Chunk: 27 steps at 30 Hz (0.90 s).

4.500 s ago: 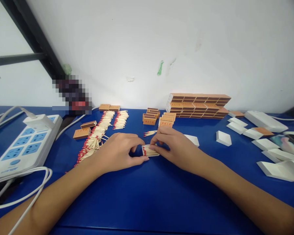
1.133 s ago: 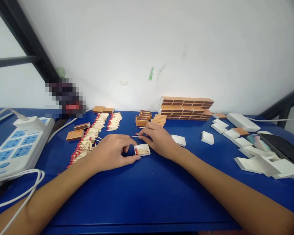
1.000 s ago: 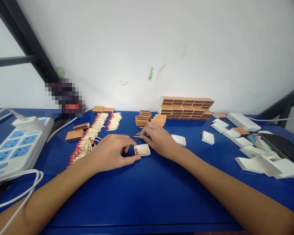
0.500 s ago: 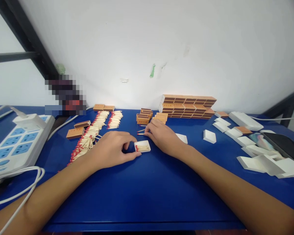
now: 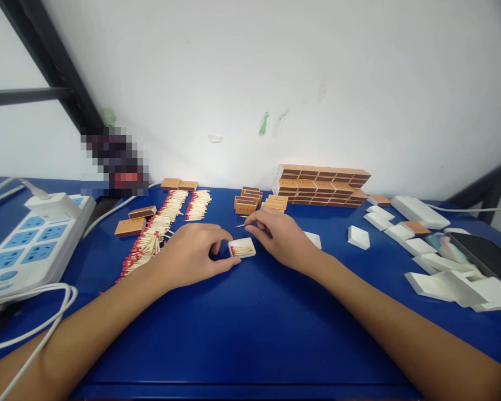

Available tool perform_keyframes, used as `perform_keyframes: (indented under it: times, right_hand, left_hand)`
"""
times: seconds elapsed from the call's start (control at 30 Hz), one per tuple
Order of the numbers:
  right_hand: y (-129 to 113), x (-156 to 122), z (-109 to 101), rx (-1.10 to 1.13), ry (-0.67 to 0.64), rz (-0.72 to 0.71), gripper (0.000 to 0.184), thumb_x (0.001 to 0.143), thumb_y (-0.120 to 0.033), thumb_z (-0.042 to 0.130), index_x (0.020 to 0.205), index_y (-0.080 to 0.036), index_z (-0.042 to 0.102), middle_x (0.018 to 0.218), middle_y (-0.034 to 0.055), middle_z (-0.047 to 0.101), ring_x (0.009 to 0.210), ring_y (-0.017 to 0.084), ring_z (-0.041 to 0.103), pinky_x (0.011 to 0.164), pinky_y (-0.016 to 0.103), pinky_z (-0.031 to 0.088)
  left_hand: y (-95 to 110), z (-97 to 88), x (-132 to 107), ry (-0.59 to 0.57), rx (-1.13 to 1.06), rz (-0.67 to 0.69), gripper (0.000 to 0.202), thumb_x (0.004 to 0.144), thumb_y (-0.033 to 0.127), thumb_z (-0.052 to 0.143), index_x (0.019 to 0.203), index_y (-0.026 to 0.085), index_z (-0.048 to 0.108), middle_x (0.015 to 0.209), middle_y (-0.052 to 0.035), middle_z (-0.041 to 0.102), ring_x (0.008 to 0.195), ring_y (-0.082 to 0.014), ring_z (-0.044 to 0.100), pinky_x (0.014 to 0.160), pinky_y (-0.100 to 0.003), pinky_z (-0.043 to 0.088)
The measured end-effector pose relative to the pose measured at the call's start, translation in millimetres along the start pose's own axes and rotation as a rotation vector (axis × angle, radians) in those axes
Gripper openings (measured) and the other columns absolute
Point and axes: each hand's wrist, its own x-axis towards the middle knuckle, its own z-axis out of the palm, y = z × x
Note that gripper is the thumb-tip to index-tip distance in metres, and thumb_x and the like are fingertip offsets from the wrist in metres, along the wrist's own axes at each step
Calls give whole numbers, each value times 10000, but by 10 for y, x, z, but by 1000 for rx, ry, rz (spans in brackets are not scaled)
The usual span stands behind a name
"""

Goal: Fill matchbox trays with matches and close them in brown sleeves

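Note:
My left hand [image 5: 192, 250] grips the left end of a small white matchbox tray [image 5: 247, 243] between thumb and fingers. Inside the tray lies a layer of matches [image 5: 242, 250], their red heads toward the left. Just beyond and to the right, my right hand [image 5: 278, 234] is closed in a pinch on a single match [image 5: 239, 226], whose red head points left. Another match [image 5: 242, 216] shows behind it, partly hidden by the fingers. A long heap of loose matches [image 5: 161, 220] spreads beside my left hand, with a smaller pile [image 5: 197, 206] behind it.
Stacked matchboxes [image 5: 321, 186] stand against the wall. Matchbox sleeves [image 5: 246, 201] lean together in front. White trays [image 5: 401, 231] and a phone [image 5: 488, 256] lie at the right. A power strip [image 5: 37, 239] with white cables [image 5: 62, 287] occupies the left.
The matches by my right fingertips have shifted, and one now sticks out from the pinch. My left hand stays on the tray. The view has moved slightly.

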Motion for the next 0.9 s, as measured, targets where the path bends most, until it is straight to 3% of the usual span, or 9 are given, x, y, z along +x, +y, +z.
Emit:
perform_keyframes:
  times: [0.1,0.2,0.43,0.63,0.9]
  right_hand:
    - [48,83,29,-182,-48,92,236,1063,-229,557,1237,-173,706,1099,109,749,1023,242,685,846,343,498]
    - [25,111,34,-333,-121,149,298,1084,-274,512,1277,-177,718,1172,130,762,1119,277,686,871,364,502]
    - [-59,89,39,-318,-164,104,324,1108,-299,480,1311,-199,712,1141,105,766,1123,263,680,867,354,481]
    - [-62,134,27,-205,-172,125,159,1076,-284,583,1031,-189,703,1097,71,757,1057,232,673,812,321,442]
    - [1,66,-63,-163,-158,167,122,1071,-262,572,973,-206,620,1035,68,737,930,214,659,721,304,389]
  left_hand:
    - [6,0,-6,-7,-9,2,269,884,447,770,1026,219,780,716,31,662,623,-129,580,610,-270,389]
    - [17,4,-15,-11,-8,2,270,885,441,769,1038,218,782,718,30,663,623,-128,580,616,-271,391]
    - [28,-11,-15,-22,-16,6,260,881,445,771,1021,226,786,712,34,654,623,-126,579,616,-270,379]
    - [22,-1,-13,-34,-10,-1,262,889,448,760,1017,221,789,698,34,642,614,-124,563,606,-273,363]
    - [21,-3,0,-20,4,-17,280,881,456,767,1025,216,789,712,27,666,628,-134,579,620,-271,374]
